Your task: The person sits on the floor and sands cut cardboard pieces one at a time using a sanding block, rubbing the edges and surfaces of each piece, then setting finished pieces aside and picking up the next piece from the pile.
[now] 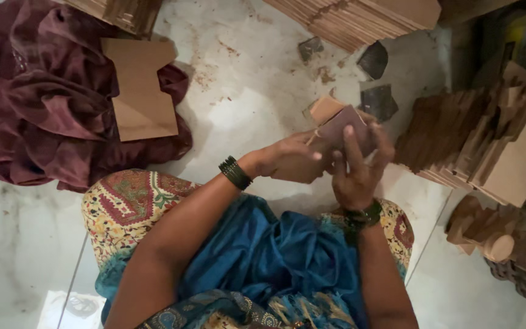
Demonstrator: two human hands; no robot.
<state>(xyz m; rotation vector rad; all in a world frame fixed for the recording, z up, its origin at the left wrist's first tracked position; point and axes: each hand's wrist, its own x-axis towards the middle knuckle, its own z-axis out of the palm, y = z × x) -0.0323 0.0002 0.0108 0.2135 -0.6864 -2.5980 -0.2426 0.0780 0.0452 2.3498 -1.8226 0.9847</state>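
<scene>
My left hand point(290, 159) and my right hand point(357, 170) both grip a small brown cardboard piece point(336, 122) held above the floor in front of my knees. The right hand's fingers press flat over its front face; the left hand pinches its left edge. Part of the piece is folded, with a lighter flap sticking up at the top left. Dark bangles sit on both wrists.
A row of stacked cardboard pieces point(482, 146) leans at the right, another stack point(360, 18) at the top. A flat cardboard cutout point(144, 91) lies on maroon cloth point(44, 103) at the left. Several folded pieces point(506, 244) lie at the lower right on the pale marble floor point(245, 85).
</scene>
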